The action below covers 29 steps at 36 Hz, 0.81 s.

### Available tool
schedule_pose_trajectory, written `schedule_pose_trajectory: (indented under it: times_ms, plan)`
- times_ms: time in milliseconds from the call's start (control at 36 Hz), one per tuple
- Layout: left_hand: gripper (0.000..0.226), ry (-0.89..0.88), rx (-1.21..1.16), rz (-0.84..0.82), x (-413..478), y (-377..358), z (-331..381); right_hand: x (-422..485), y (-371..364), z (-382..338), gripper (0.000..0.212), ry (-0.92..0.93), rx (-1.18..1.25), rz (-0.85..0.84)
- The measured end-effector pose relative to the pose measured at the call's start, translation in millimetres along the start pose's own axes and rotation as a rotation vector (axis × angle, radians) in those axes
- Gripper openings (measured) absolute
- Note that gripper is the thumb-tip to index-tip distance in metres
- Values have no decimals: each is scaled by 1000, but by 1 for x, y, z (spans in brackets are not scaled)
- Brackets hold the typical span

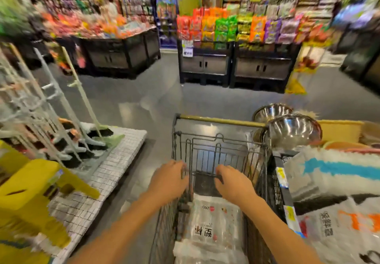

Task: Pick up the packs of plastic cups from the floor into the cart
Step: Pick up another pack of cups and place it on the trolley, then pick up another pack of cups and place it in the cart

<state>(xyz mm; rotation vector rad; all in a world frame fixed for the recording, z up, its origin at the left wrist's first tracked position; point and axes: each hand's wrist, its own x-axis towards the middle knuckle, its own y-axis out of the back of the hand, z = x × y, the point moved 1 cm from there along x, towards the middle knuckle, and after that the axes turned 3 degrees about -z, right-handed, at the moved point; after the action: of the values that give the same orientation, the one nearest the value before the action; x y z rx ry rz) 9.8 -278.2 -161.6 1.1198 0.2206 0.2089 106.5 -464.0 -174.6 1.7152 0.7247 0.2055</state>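
My left hand (pixel 170 178) curls its fingers over the wire side of the cart (pixel 218 120), and my right hand (pixel 233 184) curls over a wire bar of the flap inside it, so both are gripping. In the basket below my wrists lies one printed pack of plastic cups (pixel 213 222), on top of more clear packs too blurred to count. Two steel bowls (pixel 294 130) sit just right of the cart.
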Motion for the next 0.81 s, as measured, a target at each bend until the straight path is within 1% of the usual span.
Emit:
schedule_pose_trajectory:
  times_ms: [167, 250, 361, 417, 472, 639, 806]
  plan:
    - [36, 78, -4, 113, -28, 74, -9, -8, 63, -50, 37, 111, 38, 50]
    - [34, 112, 15, 168, -59, 99, -26, -21, 76, -82, 40, 180, 46, 68]
    - [30, 162, 0, 237, -113, 130, -50, -41, 81, -132, 37, 272, -2, 110]
    - [28, 187, -15, 281, -144, 143, -62, -53, 79, -159, 38, 307, -7, 100]
    - [30, 232, -20, 321, -176, 154, -79, -68, 74, -187, 39, 330, 6, 91]
    - [30, 326, -59, 388, -281, 177, -130, -124, 47, -272, 36, 413, 48, 71]
    - [31, 483, -61, 459, -392, 188, -174, -175, 5, -365, 32, 604, 55, 19]
